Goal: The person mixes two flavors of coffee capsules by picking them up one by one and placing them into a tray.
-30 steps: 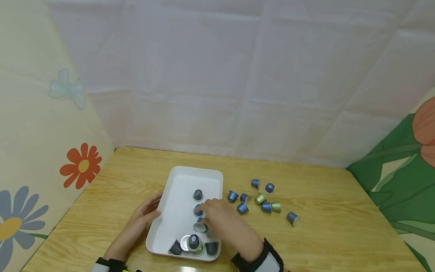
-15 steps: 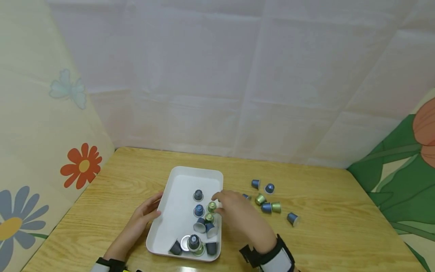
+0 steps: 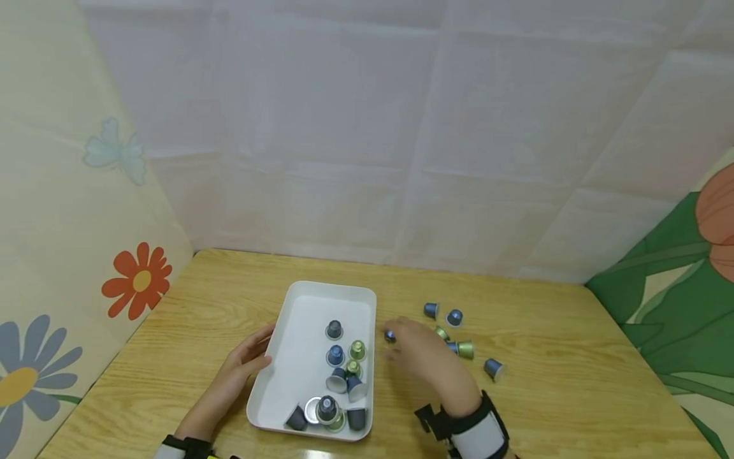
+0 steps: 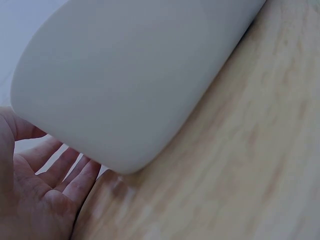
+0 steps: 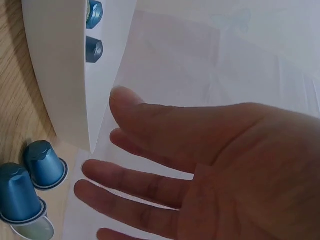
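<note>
Loading the white tray (image 3: 295,376) seems the step: the left hand (image 3: 248,357), fingers loose, touches its left side, and the right hand (image 3: 418,349), apparently wide, should close around the blue capsule (image 3: 390,335) right of it.

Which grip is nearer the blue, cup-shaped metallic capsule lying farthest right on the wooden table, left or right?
Right: the right grip is left of that blue capsule, over the table; the left grip is farther left, at the left edge of the white rectangular tray.
</note>
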Action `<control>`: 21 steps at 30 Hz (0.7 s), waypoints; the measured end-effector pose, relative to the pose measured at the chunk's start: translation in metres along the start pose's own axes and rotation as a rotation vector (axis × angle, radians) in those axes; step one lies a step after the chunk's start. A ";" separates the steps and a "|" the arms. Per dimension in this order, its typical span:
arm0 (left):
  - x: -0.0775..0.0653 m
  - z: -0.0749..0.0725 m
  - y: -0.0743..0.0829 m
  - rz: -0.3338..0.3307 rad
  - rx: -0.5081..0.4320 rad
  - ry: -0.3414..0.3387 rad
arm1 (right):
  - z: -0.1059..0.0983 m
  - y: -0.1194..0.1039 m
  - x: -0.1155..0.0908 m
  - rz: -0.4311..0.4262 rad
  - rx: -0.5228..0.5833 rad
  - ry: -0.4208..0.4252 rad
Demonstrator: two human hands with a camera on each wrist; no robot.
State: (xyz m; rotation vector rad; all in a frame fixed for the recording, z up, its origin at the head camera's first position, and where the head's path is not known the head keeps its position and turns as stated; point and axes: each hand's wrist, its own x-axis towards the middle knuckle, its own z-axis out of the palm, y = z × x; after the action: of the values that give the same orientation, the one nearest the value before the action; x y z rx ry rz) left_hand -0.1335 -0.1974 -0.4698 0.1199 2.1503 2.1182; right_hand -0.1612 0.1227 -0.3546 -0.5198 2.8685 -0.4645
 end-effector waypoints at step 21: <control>0.000 -0.001 -0.001 -0.024 0.005 0.002 | 0.003 0.016 0.006 0.125 -0.124 0.022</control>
State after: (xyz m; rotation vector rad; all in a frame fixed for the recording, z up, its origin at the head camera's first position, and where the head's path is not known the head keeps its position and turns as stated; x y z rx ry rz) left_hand -0.1336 -0.1980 -0.4712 0.0916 2.1475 2.1011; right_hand -0.1714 0.1340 -0.3638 -0.3532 2.9428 -0.2746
